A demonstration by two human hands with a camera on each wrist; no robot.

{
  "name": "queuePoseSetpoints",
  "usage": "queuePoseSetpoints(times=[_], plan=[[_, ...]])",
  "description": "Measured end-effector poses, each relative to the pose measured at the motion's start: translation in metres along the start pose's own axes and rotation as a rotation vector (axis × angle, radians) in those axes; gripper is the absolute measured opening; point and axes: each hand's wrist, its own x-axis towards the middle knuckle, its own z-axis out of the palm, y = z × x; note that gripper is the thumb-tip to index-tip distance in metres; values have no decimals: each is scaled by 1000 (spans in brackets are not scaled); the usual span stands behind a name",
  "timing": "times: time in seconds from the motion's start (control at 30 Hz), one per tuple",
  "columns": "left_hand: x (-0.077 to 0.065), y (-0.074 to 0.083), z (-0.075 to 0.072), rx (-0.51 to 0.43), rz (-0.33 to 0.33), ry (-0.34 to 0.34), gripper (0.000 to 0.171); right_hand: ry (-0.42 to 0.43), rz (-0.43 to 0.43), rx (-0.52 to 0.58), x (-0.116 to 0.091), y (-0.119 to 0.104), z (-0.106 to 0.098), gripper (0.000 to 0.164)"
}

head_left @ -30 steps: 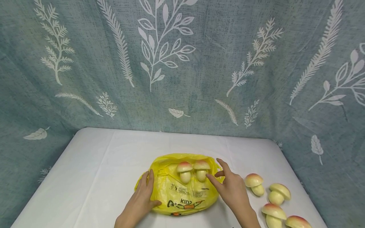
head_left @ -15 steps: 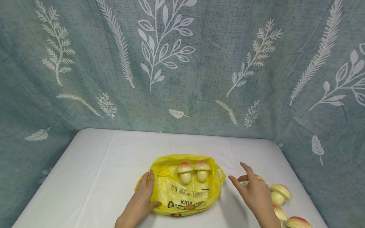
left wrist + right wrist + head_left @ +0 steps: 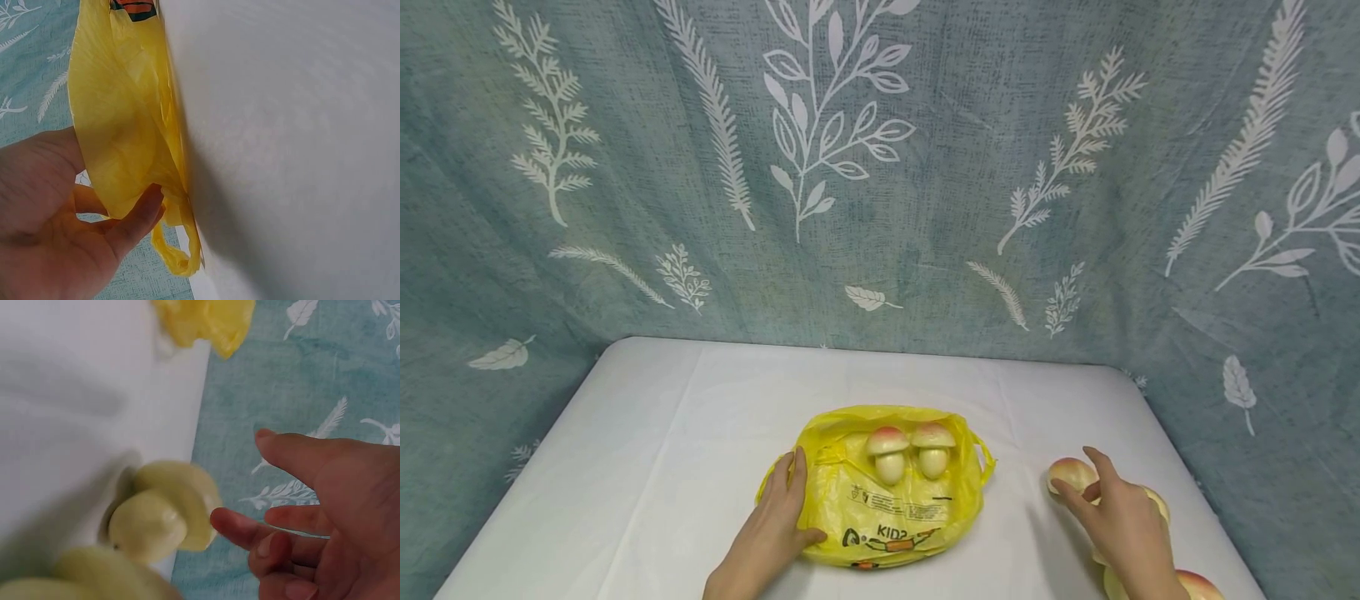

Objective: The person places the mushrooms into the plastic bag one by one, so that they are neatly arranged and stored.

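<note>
A yellow plastic bag [image 3: 838,500] with printed figures and letters lies with its mouth spread in the head view. Two toy mushrooms with pinkish caps, a left one [image 3: 889,458] and a right one [image 3: 934,454], rest in it side by side. My left hand [image 3: 772,512] grips the bag's left edge; the left wrist view has the yellow film [image 3: 119,137] between thumb and fingers. At the right, my right hand [image 3: 1123,521] hovers over loose mushrooms, thumb and fingers apart and holding nothing. Its fingertips are close to a pale mushroom [image 3: 150,525].
Several more mushrooms are partly hidden by the right hand, one of them [image 3: 1199,586] at the bottom edge. A yellow handle loop [image 3: 988,462] sticks out from the bag's right side. Behind the white table [image 3: 647,467] hangs a leaf-patterned blue-green cloth [image 3: 880,275].
My right hand has moved from the bag's right side rightward to the loose mushrooms. The left hand, the bag and the two mushrooms in it have stayed in place.
</note>
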Motion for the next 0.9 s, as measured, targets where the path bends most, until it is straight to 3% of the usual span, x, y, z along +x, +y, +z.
queuePoseSetpoints(times=[0.2,0.4,0.9], plan=[[0,-1,0,0,2,-8,109,-91,41,-50,3,9,3,82],[1,-2,1,-4,1,-5,108,-165,63,-57,5,13,6,75],[0,0,0,9,9,6,110,-117,55,-119,11,20,12,70]])
